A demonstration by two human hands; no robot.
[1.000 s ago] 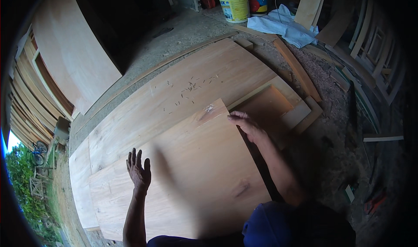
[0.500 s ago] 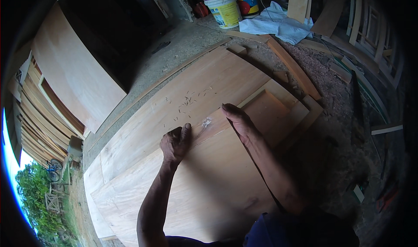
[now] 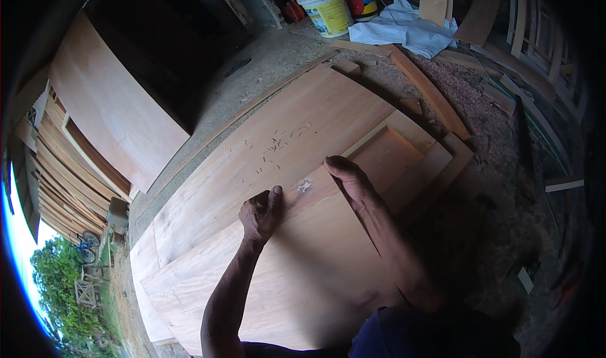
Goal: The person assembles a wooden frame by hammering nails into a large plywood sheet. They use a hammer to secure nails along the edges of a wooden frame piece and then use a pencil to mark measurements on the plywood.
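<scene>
A pale plywood panel [image 3: 240, 288] lies close to me on top of a wooden frame [image 3: 435, 157], whose recess shows to the right. Along the panel's far edge, my left hand [image 3: 260, 214] is closed, fingers curled at the edge and thumb sticking up. My right hand [image 3: 349, 177] grips the same panel by its far right corner, its fingers partly hidden. Between the hands is a small whitish patch [image 3: 305, 185]. Beyond them, several small nails [image 3: 276, 145] lie scattered on a larger plywood sheet [image 3: 341, 109] underneath.
A large board [image 3: 110, 99] and stacked planks [image 3: 72, 181] lean at the left. Two paint buckets [image 3: 327, 11] and a white sack [image 3: 404, 30] stand or lie at the back. Wood offcuts [image 3: 429, 93] and shavings cover the floor on the right.
The whole view has shifted slightly, so things sit a little further right. Both hands keep their places at the panel's edge.
</scene>
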